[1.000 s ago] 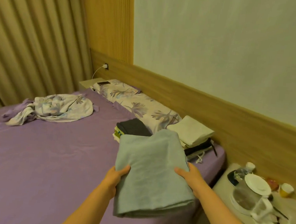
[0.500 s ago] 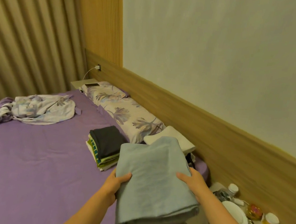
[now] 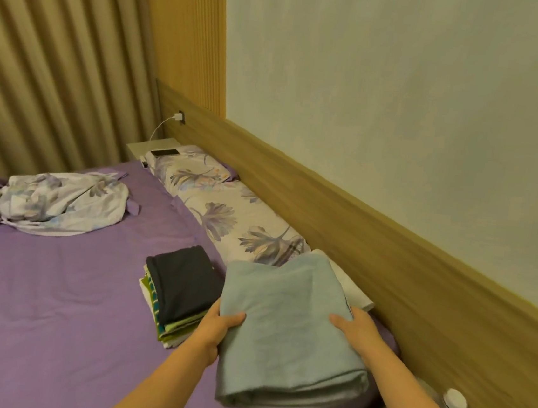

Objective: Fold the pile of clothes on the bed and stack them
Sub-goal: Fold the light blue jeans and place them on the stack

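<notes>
A: Folded pale grey-blue cotton sheet (image 3: 284,331), held up off the purple bedsheet (image 3: 50,313) at both side edges. Long axis running away from the body, towards the headboard.

B: Left hand (image 3: 214,331)?

A: Gripping the left edge, thumb curled over the top face, other fingers hidden underneath. Right hand (image 3: 359,329) clamped on the right edge likewise: thumb lying flat across the cloth, the rest tucked beneath and out of sight.

B: And the stack?

A: Short pile of folded clothes, dark charcoal piece on top with green and white layers below (image 3: 178,294), just left of the held sheet and close beside the left hand. Long axis roughly parallel to the sheet's, so probably no turning called for. Second candidate: folded cream-white cloth (image 3: 351,289), lying past the sheet's far right corner, against the floral pillow (image 3: 235,223), mostly covered.

B: Which one nearer?

A: Hard to call. Far end of the sheet already overlapping the cream cloth; a straight lowering forward seems likelier than a sideways shift onto the charcoal pile.

B: Left to do?

A: Crumpled floral white-and-lilac fabric heap (image 3: 52,204), well apart at the far left of the bed, not yet folded.
</notes>
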The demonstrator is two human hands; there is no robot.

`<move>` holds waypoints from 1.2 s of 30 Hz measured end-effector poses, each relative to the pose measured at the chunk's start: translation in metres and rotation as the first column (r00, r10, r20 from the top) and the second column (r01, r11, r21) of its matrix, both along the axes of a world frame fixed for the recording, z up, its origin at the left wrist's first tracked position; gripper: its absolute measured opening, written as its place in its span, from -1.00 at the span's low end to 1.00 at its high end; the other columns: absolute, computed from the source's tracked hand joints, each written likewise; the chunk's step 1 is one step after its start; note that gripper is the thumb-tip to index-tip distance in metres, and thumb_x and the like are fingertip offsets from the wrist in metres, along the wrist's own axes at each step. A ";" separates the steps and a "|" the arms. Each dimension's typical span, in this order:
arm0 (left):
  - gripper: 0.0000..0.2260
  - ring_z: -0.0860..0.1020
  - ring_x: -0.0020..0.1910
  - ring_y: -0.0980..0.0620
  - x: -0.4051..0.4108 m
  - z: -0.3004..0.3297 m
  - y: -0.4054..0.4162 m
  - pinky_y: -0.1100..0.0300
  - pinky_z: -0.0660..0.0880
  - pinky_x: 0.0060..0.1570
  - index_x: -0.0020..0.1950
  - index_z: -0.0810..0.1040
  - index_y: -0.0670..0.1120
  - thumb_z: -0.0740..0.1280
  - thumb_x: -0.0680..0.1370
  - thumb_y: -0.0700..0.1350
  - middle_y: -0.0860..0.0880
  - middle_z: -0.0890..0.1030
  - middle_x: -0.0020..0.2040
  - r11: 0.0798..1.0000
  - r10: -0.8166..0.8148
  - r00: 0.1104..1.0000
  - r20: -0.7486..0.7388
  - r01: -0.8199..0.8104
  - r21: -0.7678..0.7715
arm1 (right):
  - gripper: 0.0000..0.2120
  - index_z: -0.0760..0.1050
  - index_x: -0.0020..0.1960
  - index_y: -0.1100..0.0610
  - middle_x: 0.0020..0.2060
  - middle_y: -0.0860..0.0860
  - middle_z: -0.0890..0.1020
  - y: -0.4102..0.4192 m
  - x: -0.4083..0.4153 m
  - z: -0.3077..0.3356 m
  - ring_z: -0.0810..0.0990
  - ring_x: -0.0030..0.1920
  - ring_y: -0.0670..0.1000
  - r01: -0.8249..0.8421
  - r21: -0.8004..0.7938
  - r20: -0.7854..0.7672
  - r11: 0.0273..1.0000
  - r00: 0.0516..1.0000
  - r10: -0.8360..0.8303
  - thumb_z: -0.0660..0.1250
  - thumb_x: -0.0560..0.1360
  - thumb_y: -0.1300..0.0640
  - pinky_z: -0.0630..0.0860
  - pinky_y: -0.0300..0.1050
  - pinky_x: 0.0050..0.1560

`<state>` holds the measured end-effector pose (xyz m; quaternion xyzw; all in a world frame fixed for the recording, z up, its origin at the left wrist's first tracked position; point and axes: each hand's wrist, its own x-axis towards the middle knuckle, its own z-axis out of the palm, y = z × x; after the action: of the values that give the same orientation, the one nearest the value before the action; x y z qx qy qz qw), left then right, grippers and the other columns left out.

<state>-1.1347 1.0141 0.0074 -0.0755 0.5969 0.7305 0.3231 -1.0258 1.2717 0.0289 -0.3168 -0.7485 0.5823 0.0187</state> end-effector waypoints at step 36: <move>-0.39 0.54 -0.23 0.05 -0.129 -0.104 0.133 0.29 0.48 -0.31 0.54 0.07 -0.05 0.29 0.57 -0.18 -0.07 0.56 -0.04 0.830 0.010 0.994 0.105 0.050 -0.556 | -0.60 0.39 0.39 0.09 0.37 0.08 0.37 0.048 -0.260 -0.139 0.29 0.39 0.07 -0.656 0.494 0.385 0.571 0.754 0.533 0.24 0.57 0.02 0.18 -0.17 0.35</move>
<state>-1.2641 1.1474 -0.0969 -0.1975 0.7672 0.5164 0.3252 -1.2860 1.3197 -0.1102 -0.0771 -0.9528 0.2513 -0.1519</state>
